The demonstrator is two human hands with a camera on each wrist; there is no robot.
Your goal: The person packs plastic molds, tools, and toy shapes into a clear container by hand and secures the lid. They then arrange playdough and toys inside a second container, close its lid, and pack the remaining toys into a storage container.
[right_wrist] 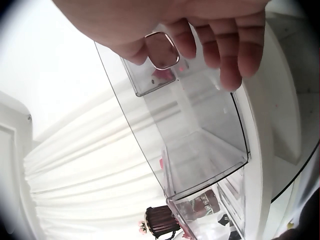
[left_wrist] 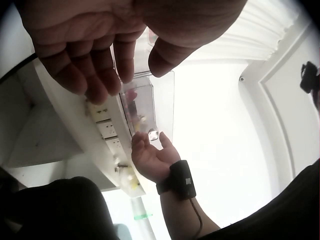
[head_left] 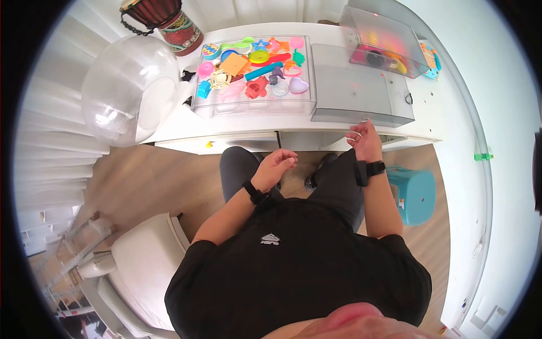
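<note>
Both of my hands are bare, with a black band on each wrist. My right hand [head_left: 366, 142] is at the front edge of a see-through grey plastic box [head_left: 353, 93], palm up with loosely bent fingers. In the right wrist view a metal ring pull [right_wrist: 162, 51] on the box front shows between thumb and forefinger, not gripped. My left hand [head_left: 276, 165] hangs over my lap in front of the desk, fingers loosely curled around nothing. Left of the grey box, a clear tray [head_left: 254, 106] holds several colourful toys, including an orange square [head_left: 235, 64] and a blue stick [head_left: 263, 72].
Another clear box [head_left: 389, 34] with bright contents stands at the back right of the white desk [head_left: 169, 129]. A large transparent globe [head_left: 113, 85] and a patterned drum [head_left: 183, 34] are at the left. A teal stool [head_left: 418, 195] and a pale armchair [head_left: 144, 254] flank me.
</note>
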